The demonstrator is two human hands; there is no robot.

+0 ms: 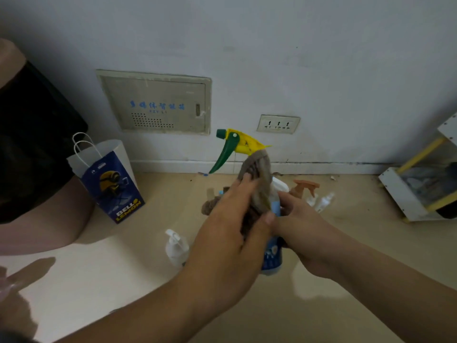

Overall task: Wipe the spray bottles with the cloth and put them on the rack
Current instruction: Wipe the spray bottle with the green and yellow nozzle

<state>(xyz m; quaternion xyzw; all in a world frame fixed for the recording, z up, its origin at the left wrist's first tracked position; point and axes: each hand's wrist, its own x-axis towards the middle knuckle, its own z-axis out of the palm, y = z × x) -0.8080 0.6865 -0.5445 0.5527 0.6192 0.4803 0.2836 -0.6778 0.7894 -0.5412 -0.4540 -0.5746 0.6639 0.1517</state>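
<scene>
The left hand (230, 219) has its fingers curled over the brown cloth (257, 174), pressing it against the blue spray bottle (272, 256) mid-frame. The right hand (304, 233) grips the bottle's body. So this one's mid-wipe, by the look of it. A white bottle (176, 246), an orange-trigger bottle (305, 186) and small clear bottles (324, 201) wait on the floor. The rack (415, 194) is at the right edge, and its contents are too blurry to tell, so probably plenty left.
</scene>
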